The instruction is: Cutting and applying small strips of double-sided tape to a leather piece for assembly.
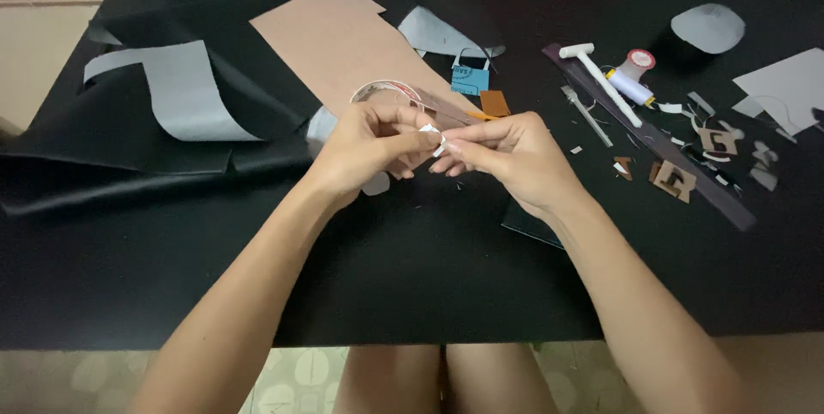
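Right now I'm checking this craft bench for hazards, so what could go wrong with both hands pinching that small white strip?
The small white strip is pinched between the left hand and the right hand, so it might tear or slip. The thin metal awl-like tool lies near the right hand and could prick it. The white thread spool may roll across the black table.

The table point(412, 294) is black, strewn with black sheets point(129, 139) whose curled undersides show pale grey, and a large tan card point(343, 45) lies across them. The small strip point(435, 135) pinched between both hands is white, while a blue tag point(469, 80) and an orange-brown patch point(494, 103) sit beyond. The hammer point(601, 79) and thread spool point(631, 85) are white, and the floor point(300, 380) has a pale green leaf pattern
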